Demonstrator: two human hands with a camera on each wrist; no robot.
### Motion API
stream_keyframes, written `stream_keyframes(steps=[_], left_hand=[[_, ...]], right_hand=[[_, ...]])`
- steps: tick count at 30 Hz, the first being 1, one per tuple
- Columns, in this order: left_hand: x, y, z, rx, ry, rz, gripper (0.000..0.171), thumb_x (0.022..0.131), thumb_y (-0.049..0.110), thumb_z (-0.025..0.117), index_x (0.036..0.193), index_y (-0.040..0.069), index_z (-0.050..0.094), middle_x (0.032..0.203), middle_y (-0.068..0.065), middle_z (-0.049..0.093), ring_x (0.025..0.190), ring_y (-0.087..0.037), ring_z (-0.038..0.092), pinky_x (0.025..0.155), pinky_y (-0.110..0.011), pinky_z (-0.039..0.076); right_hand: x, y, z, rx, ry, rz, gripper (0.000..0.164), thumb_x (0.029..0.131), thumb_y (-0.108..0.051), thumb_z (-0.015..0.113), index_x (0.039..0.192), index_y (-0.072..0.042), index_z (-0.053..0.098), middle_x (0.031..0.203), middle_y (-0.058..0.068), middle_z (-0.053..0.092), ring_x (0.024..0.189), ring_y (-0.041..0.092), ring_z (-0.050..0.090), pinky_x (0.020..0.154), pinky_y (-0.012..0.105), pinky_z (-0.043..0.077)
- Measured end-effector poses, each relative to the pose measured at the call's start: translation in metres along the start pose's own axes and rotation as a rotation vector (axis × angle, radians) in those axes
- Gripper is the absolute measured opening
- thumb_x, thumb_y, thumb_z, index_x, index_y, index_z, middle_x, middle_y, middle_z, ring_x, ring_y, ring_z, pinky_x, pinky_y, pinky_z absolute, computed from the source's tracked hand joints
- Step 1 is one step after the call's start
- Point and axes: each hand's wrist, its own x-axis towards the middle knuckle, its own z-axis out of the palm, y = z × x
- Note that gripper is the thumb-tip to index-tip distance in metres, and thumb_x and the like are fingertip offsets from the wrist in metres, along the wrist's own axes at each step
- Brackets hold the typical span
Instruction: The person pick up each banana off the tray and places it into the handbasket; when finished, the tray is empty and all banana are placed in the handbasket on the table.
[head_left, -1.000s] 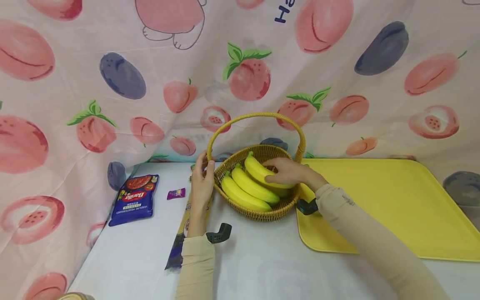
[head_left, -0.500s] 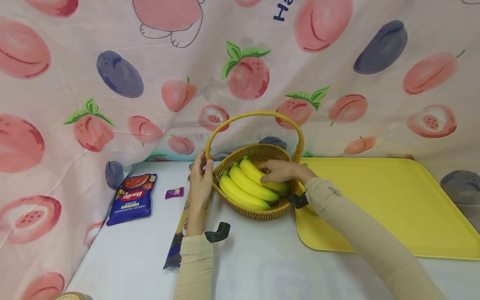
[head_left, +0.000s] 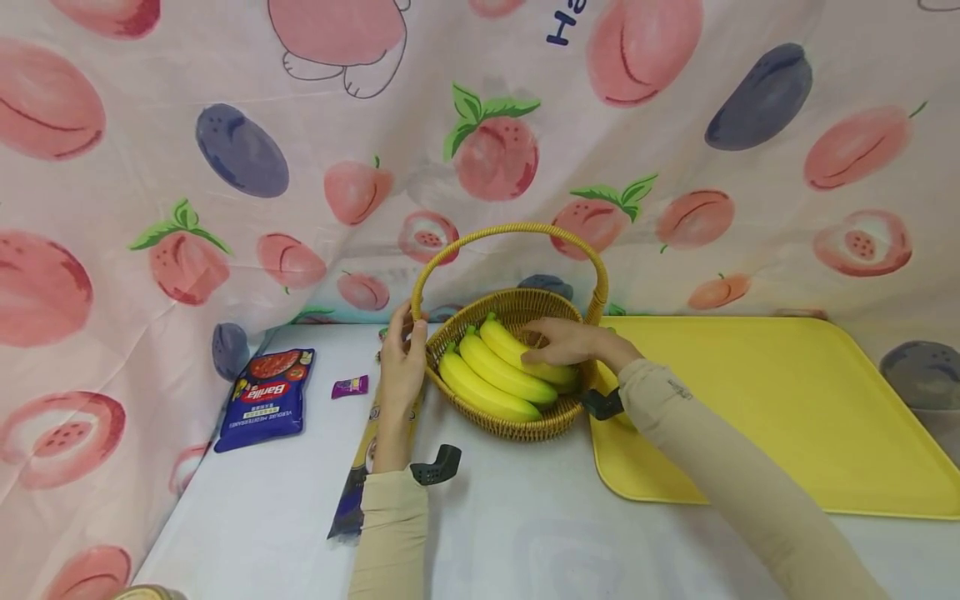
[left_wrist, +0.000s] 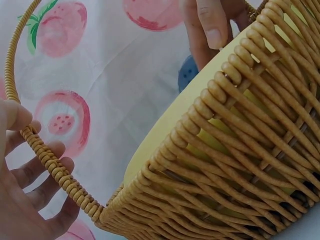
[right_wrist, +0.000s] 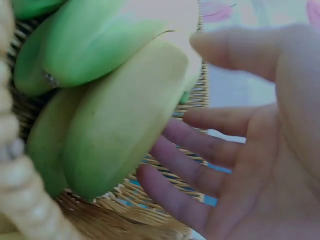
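A bunch of yellow bananas (head_left: 495, 375) with greenish tips lies in a woven wicker basket (head_left: 517, 430) with a tall arched handle (head_left: 517, 227). My left hand (head_left: 402, 358) grips the foot of that handle at the basket's left side. In the left wrist view, the thumb and fingers (left_wrist: 37, 185) come round the handle from both sides. My right hand (head_left: 566, 340) reaches into the basket over the rear banana. The right wrist view has its thumb and extended fingers (right_wrist: 200, 145) right at the banana's edge, with a gap between banana and palm.
A yellow tray (head_left: 750, 400) lies right of the basket, with another yellow item partly hidden under the right forearm. To the left are a blue Barilla pouch (head_left: 270, 400), a small purple packet (head_left: 350, 387) and a long package (head_left: 352, 492) under the left forearm. A patterned cloth hangs behind.
The rear banana has shifted slightly left and down against the others, with my right hand following it. The left hand stays on the handle; the last half second shows hardly any movement.
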Motion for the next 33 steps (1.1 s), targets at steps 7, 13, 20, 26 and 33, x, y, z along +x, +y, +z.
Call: stream_keyframes(steps=[7, 13, 20, 26, 33], left_hand=[[-0.003, 0.008, 0.000, 0.007, 0.003, 0.002, 0.041, 0.100, 0.010, 0.042, 0.139, -0.001, 0.040, 0.127, -0.027, 0.051, 0.124, -0.035, 0.047, 0.106, -0.050, 0.039], [-0.003, 0.007, -0.001, 0.007, 0.010, -0.019, 0.041, 0.100, 0.013, 0.043, 0.140, 0.003, 0.041, 0.129, -0.025, 0.051, 0.125, -0.033, 0.047, 0.107, -0.048, 0.038], [-0.003, 0.005, -0.002, 0.006, 0.013, -0.024, 0.041, 0.100, 0.015, 0.044, 0.140, 0.004, 0.042, 0.129, -0.025, 0.051, 0.125, -0.033, 0.047, 0.107, -0.047, 0.038], [0.002, -0.012, -0.001, -0.007, 0.017, -0.016, 0.041, 0.100, 0.018, 0.044, 0.141, 0.008, 0.041, 0.130, -0.022, 0.052, 0.126, -0.030, 0.046, 0.108, -0.048, 0.037], [0.008, -0.033, 0.003, 0.007, 0.029, 0.010, 0.040, 0.101, 0.025, 0.044, 0.140, 0.018, 0.042, 0.126, -0.011, 0.054, 0.124, -0.023, 0.047, 0.107, -0.045, 0.038]], right_hand=[[-0.023, 0.002, -0.001, 0.042, 0.156, -0.112, 0.053, 0.096, -0.026, 0.052, 0.141, 0.000, 0.040, 0.133, 0.019, 0.052, 0.116, 0.030, 0.054, 0.098, 0.047, 0.045], [-0.047, 0.005, 0.004, 0.100, 0.248, -0.158, 0.043, 0.097, -0.026, 0.053, 0.134, -0.006, 0.049, 0.128, 0.012, 0.056, 0.112, 0.026, 0.056, 0.096, 0.045, 0.047], [-0.067, 0.015, 0.019, 0.169, 0.394, -0.157, 0.036, 0.097, -0.028, 0.053, 0.128, -0.010, 0.056, 0.122, 0.006, 0.061, 0.109, 0.020, 0.057, 0.093, 0.042, 0.049], [-0.081, 0.026, 0.033, 0.228, 0.540, -0.140, 0.027, 0.098, -0.025, 0.051, 0.121, -0.012, 0.060, 0.115, 0.007, 0.065, 0.099, 0.017, 0.061, 0.087, 0.039, 0.050], [-0.086, 0.051, 0.048, 0.334, 0.690, -0.045, 0.029, 0.098, -0.024, 0.050, 0.120, -0.006, 0.058, 0.114, 0.011, 0.064, 0.099, 0.020, 0.059, 0.083, 0.028, 0.049]])
